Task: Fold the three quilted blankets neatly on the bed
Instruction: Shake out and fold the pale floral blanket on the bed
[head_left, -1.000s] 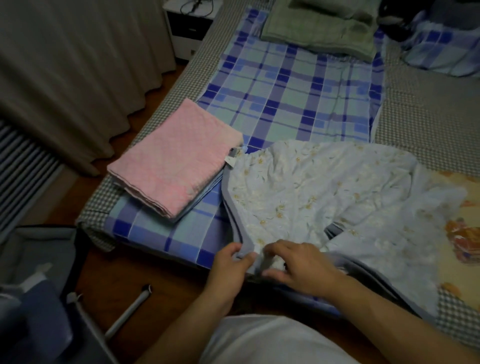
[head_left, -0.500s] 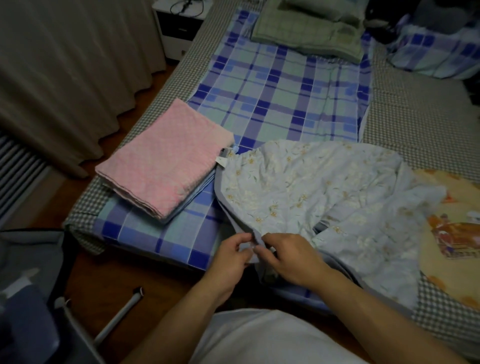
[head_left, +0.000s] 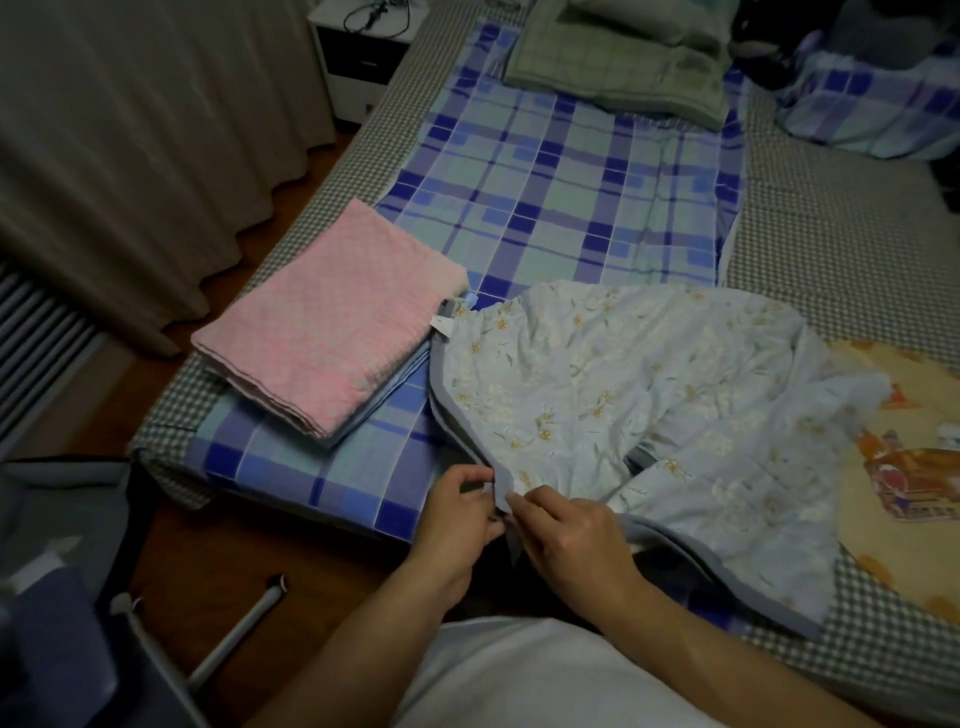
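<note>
While the pink quilted blanket (head_left: 332, 322) lies folded near the bed (head_left: 810, 218) corner, the left hand (head_left: 460, 506) and right hand (head_left: 569, 535) each pinch, apparently to align corners, the grey-bound edge of the rumpled floral quilted blanket (head_left: 623, 384) spread beside it.

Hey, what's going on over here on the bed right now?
A person is folding blankets on the bed. Both hands, the left hand and right hand, pinch the near corner of a rumpled pale floral blanket at its grey edge. It is not folded yet. A pink quilted blanket lies folded to its left, and a yellow printed blanket lies partly under the floral one.
</note>
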